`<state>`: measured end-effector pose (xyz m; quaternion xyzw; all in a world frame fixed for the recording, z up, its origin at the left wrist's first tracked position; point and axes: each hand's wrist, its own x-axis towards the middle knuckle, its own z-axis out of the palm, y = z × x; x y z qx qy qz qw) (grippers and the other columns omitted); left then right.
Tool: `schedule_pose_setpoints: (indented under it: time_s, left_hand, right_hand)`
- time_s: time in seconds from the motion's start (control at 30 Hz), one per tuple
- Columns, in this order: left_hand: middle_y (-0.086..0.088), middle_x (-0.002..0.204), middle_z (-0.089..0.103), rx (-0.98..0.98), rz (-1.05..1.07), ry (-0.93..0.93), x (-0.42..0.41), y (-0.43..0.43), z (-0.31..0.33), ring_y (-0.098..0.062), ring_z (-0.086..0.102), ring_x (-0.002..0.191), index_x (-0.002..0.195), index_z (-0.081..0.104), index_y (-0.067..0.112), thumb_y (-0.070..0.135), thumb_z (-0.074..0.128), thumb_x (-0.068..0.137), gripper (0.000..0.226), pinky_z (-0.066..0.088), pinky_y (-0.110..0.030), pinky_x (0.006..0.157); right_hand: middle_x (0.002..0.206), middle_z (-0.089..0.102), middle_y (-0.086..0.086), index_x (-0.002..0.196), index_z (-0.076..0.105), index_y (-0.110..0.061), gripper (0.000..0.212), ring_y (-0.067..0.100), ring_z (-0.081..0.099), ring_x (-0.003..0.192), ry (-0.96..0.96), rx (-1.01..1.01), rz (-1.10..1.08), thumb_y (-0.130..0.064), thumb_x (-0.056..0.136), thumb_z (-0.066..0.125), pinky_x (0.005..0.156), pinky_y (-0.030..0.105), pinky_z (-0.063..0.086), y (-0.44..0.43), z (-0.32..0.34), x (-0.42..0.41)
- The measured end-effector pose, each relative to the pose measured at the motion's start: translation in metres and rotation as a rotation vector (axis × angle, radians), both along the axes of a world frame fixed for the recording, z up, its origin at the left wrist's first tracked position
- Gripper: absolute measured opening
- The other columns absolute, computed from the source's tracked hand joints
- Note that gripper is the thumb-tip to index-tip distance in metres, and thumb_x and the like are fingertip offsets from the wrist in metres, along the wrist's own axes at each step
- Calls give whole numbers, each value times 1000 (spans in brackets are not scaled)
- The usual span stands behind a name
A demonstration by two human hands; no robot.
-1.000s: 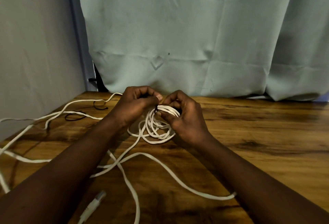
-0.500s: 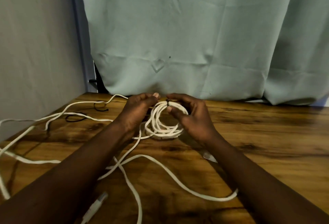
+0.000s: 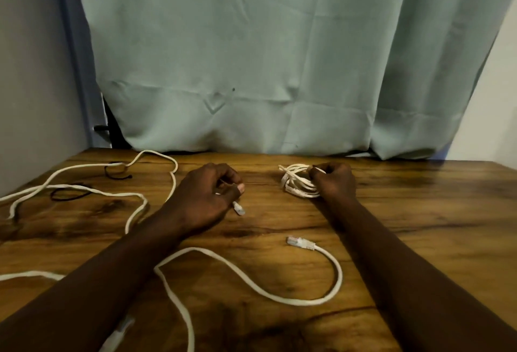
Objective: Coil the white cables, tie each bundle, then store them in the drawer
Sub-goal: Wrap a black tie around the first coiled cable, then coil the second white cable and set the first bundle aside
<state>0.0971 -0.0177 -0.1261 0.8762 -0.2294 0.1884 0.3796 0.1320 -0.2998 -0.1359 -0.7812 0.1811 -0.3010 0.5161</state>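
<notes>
a person's right hand [image 3: 334, 182] grips a coiled bundle [image 3: 295, 182] of white cable on a wooden table [image 3: 419, 225]. the fingers are curled round the right side of the loops. the bundle rests on the tabletop near its far edge, just in front of a pale green curtain [image 3: 251, 57]. whether a tie binds the loops cannot be told.

the left hand [image 3: 205, 197], well apart from the bundle, pinches a cable end between thumb and curled fingers. its clear plug [image 3: 239, 208] pokes out below the thumb and points toward the camera.

a far cable [image 3: 174, 181] winds across the left half of the table and passes behind the left hand. nearer the camera a loose cable [image 3: 340, 276] snakes between the two forearms, bends round on the right and ends in a second plug [image 3: 300, 242] lying flat on the wood. whether these stretches belong to one cable cannot be told.

one thin black cord [image 3: 127, 176] lies at the far left beside the white cable, and another black cord [image 3: 70, 198] lies just nearer the camera.
</notes>
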Motion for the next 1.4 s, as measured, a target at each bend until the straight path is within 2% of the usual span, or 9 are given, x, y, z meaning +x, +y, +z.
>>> schedule_pose_setpoints:
  time_s: [0.1, 0.37, 0.5, 0.6, 0.7, 0.9, 1.2, 1.3, 1.4]
  left_hand:
    - [18, 100, 67, 17, 1, 21, 1, 2, -2, -3, 63, 99, 93, 69, 36, 43, 70, 90, 8, 54, -39, 91]
    - [16, 99, 70, 8, -5, 48, -1, 0, 1, -6, 64, 97, 92, 71, 34, 44, 67, 92, 11, 54, -39, 91]
    - [11, 103, 70, 51, -4, 22, -3, 4, 8, -10, 64, 98, 98, 72, 30, 44, 62, 96, 18, 53, -37, 89]
    - [10, 104, 69, 129, 16, -48, -3, 12, 17, -14, 64, 101, 102, 72, 28, 41, 58, 100, 19, 51, -38, 90]
    - [7, 103, 66, 173, 58, -74, -3, 24, 27, -16, 65, 99, 103, 72, 26, 40, 60, 99, 20, 52, -39, 88]
    - [16, 86, 70, 303, 108, 39, -4, 42, 34, -4, 65, 79, 87, 69, 35, 77, 63, 71, 46, 55, -34, 75]
    - [12, 83, 71, 437, 117, 179, -3, 48, 35, -7, 66, 78, 87, 70, 31, 70, 73, 70, 43, 56, -36, 76]
    - [2, 80, 74, 258, -21, 191, -4, 45, 38, -13, 68, 77, 85, 75, 23, 64, 69, 71, 43, 56, -44, 79]
    - [-10, 73, 70, -82, -284, 328, -16, 37, 49, -19, 64, 71, 82, 69, 4, 36, 73, 87, 32, 52, -34, 73]
  right_hand:
    - [99, 77, 7, 96, 75, -18, 31, 31, 69, 100, 93, -169, -126, -44, 78, 69, 83, 34, 52, -4, 2, -3]
    - [118, 72, 14, 110, 73, -16, 57, 38, 62, 116, 157, -246, -178, -64, 93, 46, 99, 48, 49, -2, 4, 2]
    - [137, 56, 15, 124, 65, -18, 47, 37, 47, 131, 97, -447, -258, -53, 99, 47, 107, 51, 37, 9, 17, -15]
    - [108, 68, 9, 108, 69, -16, 35, 29, 63, 105, -171, -524, -50, -45, 101, 51, 90, 46, 52, 29, 27, -28]
    - [86, 74, -2, 94, 74, -21, 35, 16, 69, 80, -137, -514, 329, -50, 99, 55, 76, 45, 57, 72, 33, -50]
    - [107, 65, 0, 114, 69, -25, 36, 20, 59, 103, 109, -979, 604, -52, 91, 65, 77, 32, 47, 125, 10, -55]
    - [117, 49, 6, 119, 65, -17, 29, 23, 57, 98, -97, -707, 387, -1, 95, 57, 80, 28, 41, 121, 5, -48]
    - [114, 57, 6, 119, 58, -15, 32, 23, 58, 98, -215, -596, 325, 4, 94, 50, 79, 31, 43, 120, 11, -50]
    - [93, 65, 2, 115, 53, -17, 32, 20, 62, 79, -272, -107, 387, 6, 97, 40, 66, 34, 51, 119, 18, -49]
